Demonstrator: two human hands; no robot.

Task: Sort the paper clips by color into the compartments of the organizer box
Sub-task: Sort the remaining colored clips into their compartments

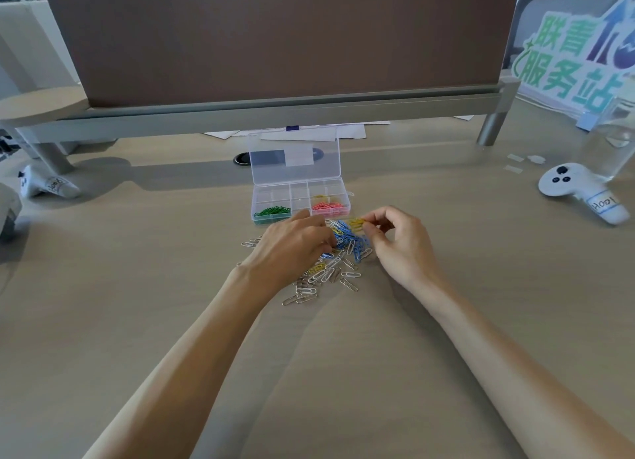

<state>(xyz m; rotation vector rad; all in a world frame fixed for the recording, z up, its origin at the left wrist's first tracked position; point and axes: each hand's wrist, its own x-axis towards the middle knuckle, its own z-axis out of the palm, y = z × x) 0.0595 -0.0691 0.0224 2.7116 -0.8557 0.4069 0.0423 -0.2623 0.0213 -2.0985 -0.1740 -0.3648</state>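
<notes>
**Sorting by color**

Just in front of the organizer box (256, 201), the right hand (398, 244) pinches yellow paper clips (356, 222). The left hand (295, 244) lies on the mixed pile (345, 252) there, fingers bent; its grip I cannot tell.

Under left hand (292, 244): part of clip pile (330, 269); tips of its fingers (319, 233) hidden, grip unclear. Count of yellow clips (357, 222) pinched in right hand (398, 242) unreadable. Right edge cuts sign (577, 56) and glass (618, 142); left edge cuts grey object (7, 214).
</notes>
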